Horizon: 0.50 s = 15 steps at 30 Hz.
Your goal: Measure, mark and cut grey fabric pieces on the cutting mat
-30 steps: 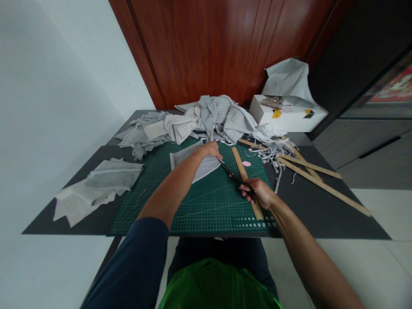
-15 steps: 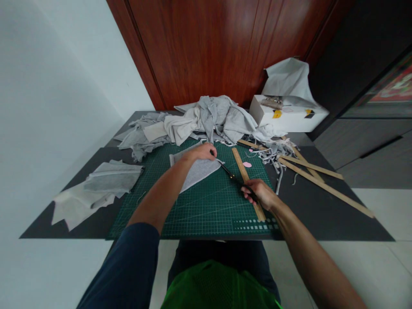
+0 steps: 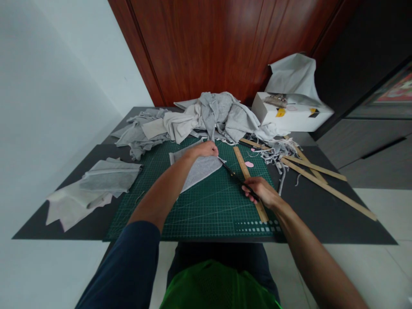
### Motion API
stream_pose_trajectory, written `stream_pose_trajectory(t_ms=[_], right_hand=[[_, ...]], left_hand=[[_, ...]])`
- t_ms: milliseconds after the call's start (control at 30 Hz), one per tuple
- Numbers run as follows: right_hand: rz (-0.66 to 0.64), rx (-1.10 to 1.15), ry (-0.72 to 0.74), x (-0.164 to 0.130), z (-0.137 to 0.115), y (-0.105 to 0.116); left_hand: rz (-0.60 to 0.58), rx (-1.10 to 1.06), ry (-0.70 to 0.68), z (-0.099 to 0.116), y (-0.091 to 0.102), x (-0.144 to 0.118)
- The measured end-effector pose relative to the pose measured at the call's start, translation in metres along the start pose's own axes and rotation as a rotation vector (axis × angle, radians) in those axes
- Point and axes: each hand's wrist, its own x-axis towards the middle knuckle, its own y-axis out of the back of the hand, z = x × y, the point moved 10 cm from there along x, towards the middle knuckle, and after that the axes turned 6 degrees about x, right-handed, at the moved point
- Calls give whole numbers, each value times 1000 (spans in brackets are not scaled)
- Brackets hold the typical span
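Grey cloth (image 3: 201, 169) gripped under left hand (image 3: 208, 149), scissors (image 3: 237, 177) (dark) in right hand (image 3: 260, 189)

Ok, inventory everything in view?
Table: one, dark grey, centre
Cutting mat: one, green, on table
Cloth piece: one, grey, on mat
Scissors: one, black, at cloth piece
Wooden strips: several, tan, mat and table
Pink pieces: two, pink, mat
Trimmings: uncountable, grey, mat's right
Cloth heap: uncountable, grey-white, table's back
Folded cloths: uncountable, grey-white, table's left
Box: one, white, back right
Draped cloth: one, grey, on box
Wood panel: one, reddish, behind
Cabinet: one, dark, right
Wall: one, white, left
Left hand: one, on cloth piece
Right hand: one, on scissors
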Motion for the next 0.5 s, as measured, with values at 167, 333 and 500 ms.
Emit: stream_pose_trajectory(t_ms=[167, 333, 500], right_hand=[[2, 6, 1, 6, 4, 2], [39, -24, -2, 5, 3, 6], [18, -43, 0, 3, -2, 1]], left_hand=[[-2, -47, 39, -3, -2, 3], [-12, -65, 42, -2, -2, 5], [-29, -77, 30, 0, -4, 7]])
